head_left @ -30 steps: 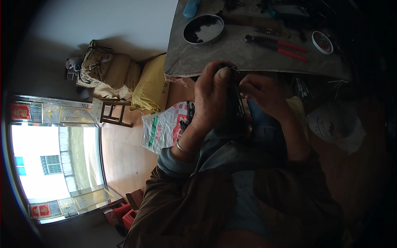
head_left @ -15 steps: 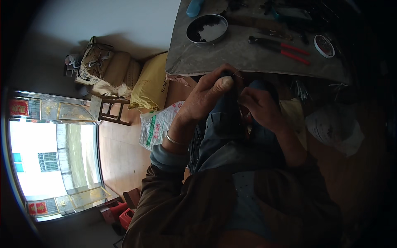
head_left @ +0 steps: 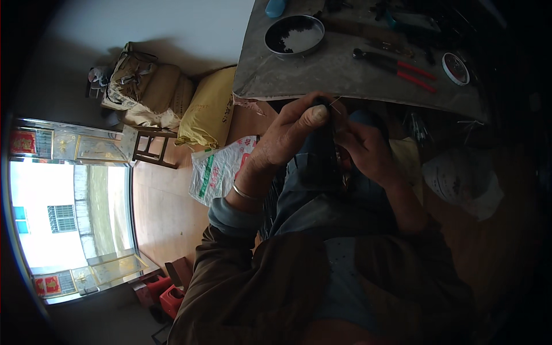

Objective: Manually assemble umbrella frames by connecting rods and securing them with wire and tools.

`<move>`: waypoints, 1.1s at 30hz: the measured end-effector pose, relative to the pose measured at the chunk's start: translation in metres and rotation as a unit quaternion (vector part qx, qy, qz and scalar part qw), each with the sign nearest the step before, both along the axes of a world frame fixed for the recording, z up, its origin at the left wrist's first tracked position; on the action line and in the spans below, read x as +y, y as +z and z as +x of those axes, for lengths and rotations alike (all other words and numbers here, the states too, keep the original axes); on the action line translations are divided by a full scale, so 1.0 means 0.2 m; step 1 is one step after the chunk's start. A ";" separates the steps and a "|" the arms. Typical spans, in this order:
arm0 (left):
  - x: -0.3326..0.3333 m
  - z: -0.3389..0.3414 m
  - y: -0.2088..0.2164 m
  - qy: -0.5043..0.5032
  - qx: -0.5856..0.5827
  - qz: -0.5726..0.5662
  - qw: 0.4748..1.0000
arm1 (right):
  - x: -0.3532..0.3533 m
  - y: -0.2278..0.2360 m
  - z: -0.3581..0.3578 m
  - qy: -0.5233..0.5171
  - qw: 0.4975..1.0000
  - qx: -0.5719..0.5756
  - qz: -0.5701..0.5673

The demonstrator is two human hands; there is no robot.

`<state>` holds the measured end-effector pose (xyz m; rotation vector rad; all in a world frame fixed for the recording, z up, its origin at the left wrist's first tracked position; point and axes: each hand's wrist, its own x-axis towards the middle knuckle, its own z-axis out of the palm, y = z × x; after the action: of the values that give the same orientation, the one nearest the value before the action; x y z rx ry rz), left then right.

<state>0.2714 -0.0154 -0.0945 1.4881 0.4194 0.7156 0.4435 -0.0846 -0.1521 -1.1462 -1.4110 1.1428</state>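
My left hand (head_left: 291, 127) is closed, thumb on top, round a small dark piece (head_left: 323, 102) that lies mostly hidden in the fist. A thin wire-like strand (head_left: 336, 102) sticks out from it past the thumb. Close against its right side is my right hand (head_left: 368, 148), with the fingers bent and pinched together; what they hold is hidden in shadow. Both hands are above my thighs, just in front of the table edge. On the grey table (head_left: 322, 77) beyond lie red-handled pliers (head_left: 397, 68).
A dark pan (head_left: 295, 35) with white and black grains, a round lid-like dish (head_left: 456, 69) and a blue object (head_left: 275, 8) stand on the table. Left on the floor are a yellow sack (head_left: 208, 112), a wooden stool (head_left: 154, 148) and a plastic bag (head_left: 221, 169). A whitish bag (head_left: 463, 183) lies right.
My right hand has moved up towards the left one, and its fingers now come close to the dark piece. The left hand keeps its grip. The whole view has shifted slightly.
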 end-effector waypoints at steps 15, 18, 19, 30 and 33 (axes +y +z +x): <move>-0.10 0.14 -0.05 0.219 -0.055 -0.126 0.966 | 0.19 0.28 0.02 -0.123 0.904 -0.187 0.364; -0.11 0.18 -0.07 0.262 -0.052 -0.110 0.957 | 0.17 0.26 0.02 -0.130 0.886 -0.237 0.377; -0.12 0.19 -0.07 0.262 -0.054 -0.111 0.957 | 0.17 0.25 0.01 -0.130 0.897 -0.232 0.354; -0.09 0.17 -0.14 0.297 -0.056 -0.093 0.949 | 0.30 0.18 0.34 -0.171 0.967 -0.132 0.135; -0.10 0.14 -0.15 0.264 -0.061 -0.092 0.958 | 0.40 0.10 0.60 -0.237 0.847 -0.429 0.207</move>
<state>0.2996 -0.0354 -0.1239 1.1529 0.7818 1.1492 0.5627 -0.0053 -0.1314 -1.6366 -1.7472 -0.0981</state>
